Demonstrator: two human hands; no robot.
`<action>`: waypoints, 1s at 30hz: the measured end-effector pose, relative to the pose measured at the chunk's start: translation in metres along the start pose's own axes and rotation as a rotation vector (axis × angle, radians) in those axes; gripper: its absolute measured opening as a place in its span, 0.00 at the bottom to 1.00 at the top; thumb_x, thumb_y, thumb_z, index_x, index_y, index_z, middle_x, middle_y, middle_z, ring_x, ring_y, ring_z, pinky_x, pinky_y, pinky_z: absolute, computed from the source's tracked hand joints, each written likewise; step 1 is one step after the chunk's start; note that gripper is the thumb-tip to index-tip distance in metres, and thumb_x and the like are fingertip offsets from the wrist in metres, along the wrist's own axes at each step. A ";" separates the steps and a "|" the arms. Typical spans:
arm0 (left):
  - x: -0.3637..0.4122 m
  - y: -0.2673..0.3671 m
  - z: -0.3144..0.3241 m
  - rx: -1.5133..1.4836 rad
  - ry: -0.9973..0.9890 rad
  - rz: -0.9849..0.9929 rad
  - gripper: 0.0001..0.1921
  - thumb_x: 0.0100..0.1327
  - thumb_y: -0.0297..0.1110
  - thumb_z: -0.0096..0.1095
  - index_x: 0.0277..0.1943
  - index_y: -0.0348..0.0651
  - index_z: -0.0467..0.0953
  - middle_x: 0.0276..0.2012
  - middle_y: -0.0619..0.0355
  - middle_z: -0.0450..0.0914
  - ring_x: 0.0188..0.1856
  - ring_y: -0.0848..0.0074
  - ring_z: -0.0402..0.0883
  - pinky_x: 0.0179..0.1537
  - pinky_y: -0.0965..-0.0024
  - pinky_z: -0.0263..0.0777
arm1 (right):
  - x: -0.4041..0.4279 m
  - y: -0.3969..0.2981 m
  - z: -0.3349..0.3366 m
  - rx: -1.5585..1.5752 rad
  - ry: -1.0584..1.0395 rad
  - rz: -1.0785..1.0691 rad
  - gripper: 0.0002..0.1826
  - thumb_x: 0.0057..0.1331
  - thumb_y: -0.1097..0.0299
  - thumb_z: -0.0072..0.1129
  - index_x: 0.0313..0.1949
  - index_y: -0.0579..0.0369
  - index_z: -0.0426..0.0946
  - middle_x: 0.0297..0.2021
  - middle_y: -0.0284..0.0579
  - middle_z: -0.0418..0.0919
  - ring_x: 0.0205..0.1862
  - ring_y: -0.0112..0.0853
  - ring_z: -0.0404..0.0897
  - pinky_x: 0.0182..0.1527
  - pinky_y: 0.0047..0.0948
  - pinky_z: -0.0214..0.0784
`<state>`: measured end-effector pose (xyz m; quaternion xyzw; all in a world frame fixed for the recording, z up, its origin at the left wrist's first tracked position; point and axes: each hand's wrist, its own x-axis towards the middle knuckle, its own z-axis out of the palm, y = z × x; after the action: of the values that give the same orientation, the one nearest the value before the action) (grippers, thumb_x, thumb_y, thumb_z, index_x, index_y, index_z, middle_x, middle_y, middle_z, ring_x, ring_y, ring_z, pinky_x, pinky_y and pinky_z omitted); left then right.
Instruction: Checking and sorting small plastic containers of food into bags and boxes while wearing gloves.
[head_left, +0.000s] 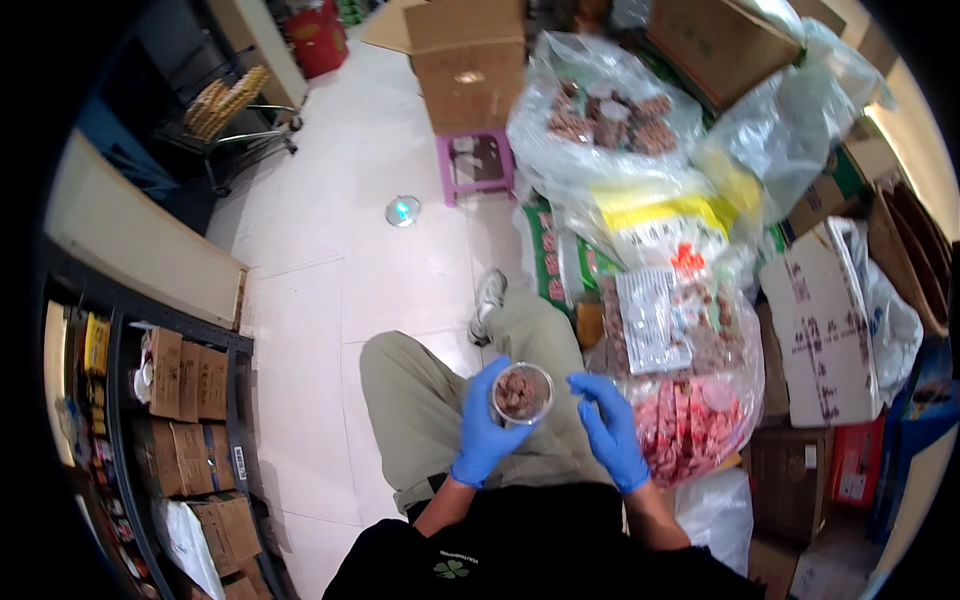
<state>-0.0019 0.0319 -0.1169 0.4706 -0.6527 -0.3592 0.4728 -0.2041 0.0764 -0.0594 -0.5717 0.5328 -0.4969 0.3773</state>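
Note:
My left hand (484, 431), in a blue glove, is wrapped around a clear plastic cup (523, 397) above my lap. Small brown pieces (515, 393) of what looks like food lie inside the cup, whose top is uncovered. To the right of it, apart from the cup, my gloved right hand (609, 427) has its fingers parted and shows nothing in its grasp. Close by on the right, a clear plastic bag (750, 367) contains pink-packed pieces (686, 424) and a round clear lid (718, 395). A silver-white printed packet (646, 319) rests above them.
Beyond, a large open plastic bag (536, 142) holds filled clear cups (611, 124). A cardboard box (469, 75) stands on a purple stool (480, 187). A dark-framed shelf (238, 420) with cartons is at left, a trolley (251, 139) behind it. A white foam box (821, 330) sits right.

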 end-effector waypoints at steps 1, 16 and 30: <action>-0.001 -0.004 -0.003 -0.023 -0.013 -0.021 0.44 0.47 0.33 0.85 0.67 0.36 0.68 0.60 0.46 0.75 0.60 0.58 0.78 0.63 0.59 0.73 | -0.004 0.002 0.005 -0.019 -0.006 -0.001 0.19 0.71 0.74 0.53 0.60 0.61 0.76 0.49 0.47 0.80 0.50 0.32 0.78 0.55 0.30 0.69; -0.028 0.022 -0.061 -0.089 0.145 -0.024 0.42 0.52 0.40 0.85 0.67 0.36 0.68 0.60 0.47 0.77 0.62 0.63 0.78 0.64 0.60 0.72 | 0.014 -0.001 0.069 -0.066 -0.165 -0.206 0.16 0.68 0.71 0.60 0.54 0.60 0.80 0.45 0.53 0.84 0.46 0.41 0.83 0.49 0.35 0.74; -0.046 -0.044 -0.102 0.111 0.334 -0.225 0.46 0.53 0.43 0.83 0.69 0.37 0.62 0.60 0.48 0.74 0.52 0.68 0.83 0.53 0.66 0.79 | 0.036 0.029 0.104 -0.135 -0.411 -0.294 0.14 0.71 0.70 0.59 0.55 0.57 0.82 0.46 0.46 0.86 0.44 0.35 0.83 0.48 0.31 0.74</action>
<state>0.1125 0.0599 -0.1394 0.6188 -0.5274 -0.2902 0.5048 -0.1118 0.0263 -0.1041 -0.7559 0.3881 -0.3830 0.3623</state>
